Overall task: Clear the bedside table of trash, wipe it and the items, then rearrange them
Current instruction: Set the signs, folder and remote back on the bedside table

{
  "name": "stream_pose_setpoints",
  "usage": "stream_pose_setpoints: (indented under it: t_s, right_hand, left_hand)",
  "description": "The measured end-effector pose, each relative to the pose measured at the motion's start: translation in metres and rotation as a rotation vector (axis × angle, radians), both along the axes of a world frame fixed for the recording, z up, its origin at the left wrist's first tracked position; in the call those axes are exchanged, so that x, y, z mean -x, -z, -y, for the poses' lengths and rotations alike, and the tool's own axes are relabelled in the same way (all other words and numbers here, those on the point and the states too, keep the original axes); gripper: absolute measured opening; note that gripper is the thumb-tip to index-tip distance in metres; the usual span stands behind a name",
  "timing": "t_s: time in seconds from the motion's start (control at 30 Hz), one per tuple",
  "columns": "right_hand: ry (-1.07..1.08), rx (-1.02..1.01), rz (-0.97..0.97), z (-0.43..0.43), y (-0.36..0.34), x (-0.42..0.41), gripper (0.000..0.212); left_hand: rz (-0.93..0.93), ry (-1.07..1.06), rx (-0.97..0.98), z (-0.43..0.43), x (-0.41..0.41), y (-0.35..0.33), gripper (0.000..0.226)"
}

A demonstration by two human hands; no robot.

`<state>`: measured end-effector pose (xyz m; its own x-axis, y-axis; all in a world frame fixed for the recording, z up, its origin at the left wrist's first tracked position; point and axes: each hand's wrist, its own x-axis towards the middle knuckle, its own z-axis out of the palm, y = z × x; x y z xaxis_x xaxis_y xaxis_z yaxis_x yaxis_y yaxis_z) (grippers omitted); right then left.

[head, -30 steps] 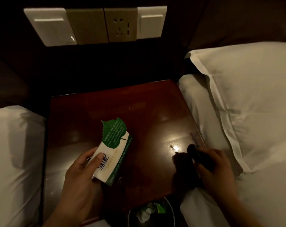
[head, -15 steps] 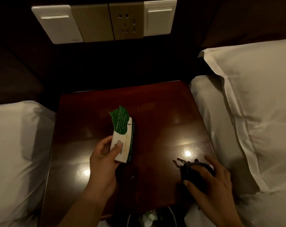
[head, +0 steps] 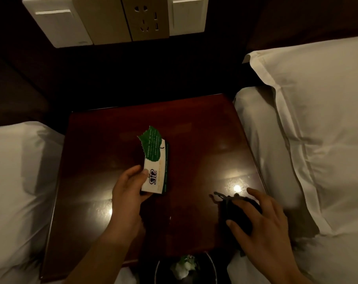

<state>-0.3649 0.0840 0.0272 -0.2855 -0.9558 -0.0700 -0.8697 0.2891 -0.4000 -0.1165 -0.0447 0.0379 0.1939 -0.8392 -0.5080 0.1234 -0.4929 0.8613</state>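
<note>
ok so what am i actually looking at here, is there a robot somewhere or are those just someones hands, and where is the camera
There is no robot here: these are a person's two bare hands. The picture comes from a wide-angle camera worn on the person's head. It looks forward and down, which is why the arms enter from the bottom edge. Below is a dark glossy bedside table with white bedding on both sides, and a wall panel of switches and a socket above it. The left hand holds a white and green card with a leaf-shaped top. The right hand rests with spread fingers on a small dark thing with strings, lying on the table; it is too dark to identify. At the near edge is a bin with crumpled trash inside.
</note>
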Motion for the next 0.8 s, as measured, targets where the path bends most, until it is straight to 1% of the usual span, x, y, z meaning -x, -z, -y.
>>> stream_pose_setpoints:
  t_s: [0.07, 0.13, 0.27, 0.4, 0.6, 0.8]
  right_hand:
    - [-0.052, 0.031, -0.008, 0.001, -0.004, -0.003, 0.051]
    - [-0.111, 0.067, 0.004, 0.004, -0.008, -0.007, 0.048]
    - [-0.210, 0.116, 0.029, 0.017, -0.020, -0.023, 0.049]
    - [-0.343, 0.087, 0.050, 0.033, -0.032, -0.044, 0.052]
    - [-0.538, 0.079, 0.018, 0.058, -0.049, -0.078, 0.052]
    - [-0.665, 0.097, 0.034, 0.058, -0.060, -0.126, 0.052]
  left_hand:
    - [0.026, -0.050, 0.015, -0.006, -0.005, -0.003, 0.016]
    - [0.098, -0.055, 0.053, -0.015, -0.011, -0.007, 0.021]
    - [0.261, -0.016, 0.101, -0.035, -0.023, -0.011, 0.028]
    - [0.452, 0.071, 0.109, -0.052, -0.036, -0.017, 0.032]
    - [0.527, 0.080, 0.080, -0.080, -0.057, -0.025, 0.053]
    - [0.740, 0.054, 0.132, -0.123, -0.099, -0.035, 0.058]
